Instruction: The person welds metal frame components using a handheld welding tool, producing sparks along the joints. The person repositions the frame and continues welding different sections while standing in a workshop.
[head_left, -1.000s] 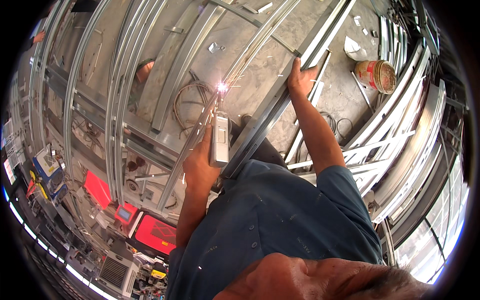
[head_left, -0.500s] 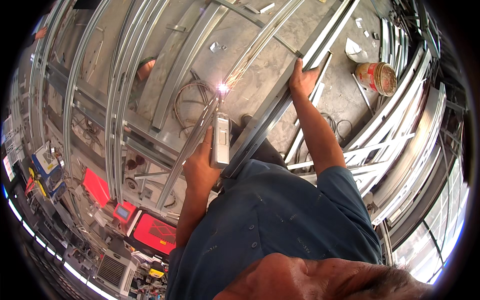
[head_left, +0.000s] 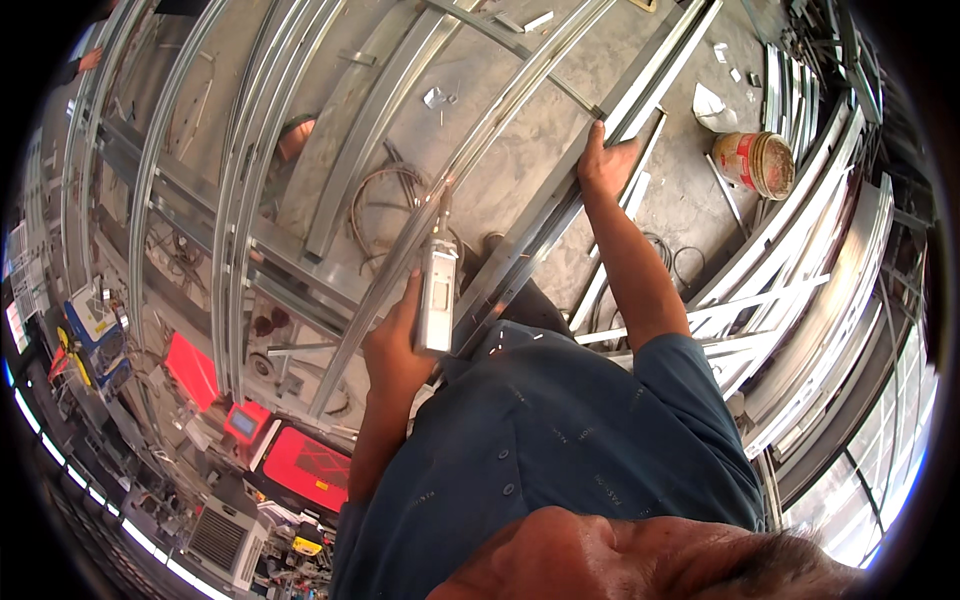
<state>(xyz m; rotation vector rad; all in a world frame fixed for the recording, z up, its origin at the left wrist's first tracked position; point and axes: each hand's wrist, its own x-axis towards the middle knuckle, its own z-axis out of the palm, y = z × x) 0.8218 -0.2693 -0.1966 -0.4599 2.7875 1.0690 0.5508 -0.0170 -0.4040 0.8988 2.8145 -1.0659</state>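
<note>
My left hand (head_left: 396, 340) is wrapped around a silver handheld welding torch (head_left: 437, 300), boxy with a narrow nozzle. The nozzle tip lies close to a long metal rail (head_left: 470, 158) running diagonally past it; no light or sparks show there. I cannot tell whether the tip touches the metal. Farther right, my right hand (head_left: 606, 165) grips a long steel channel (head_left: 545, 222), thumb stretched along its top and the other fingers partly hidden. This channel runs from near my waist up to the top of the view.
Several parallel steel rails (head_left: 228, 200) fill the left side. A cable coil (head_left: 385, 195) lies on the floor below. Stacked metal lengths (head_left: 800, 290) and a dirty bucket (head_left: 765, 163) stand right. A red machine (head_left: 305, 468) sits lower left. Another person's hand (head_left: 90, 60) shows far left.
The bright flash and sparks at the torch tip have gone out. My left hand and the torch have drawn slightly back toward me. My right hand stays on the channel.
</note>
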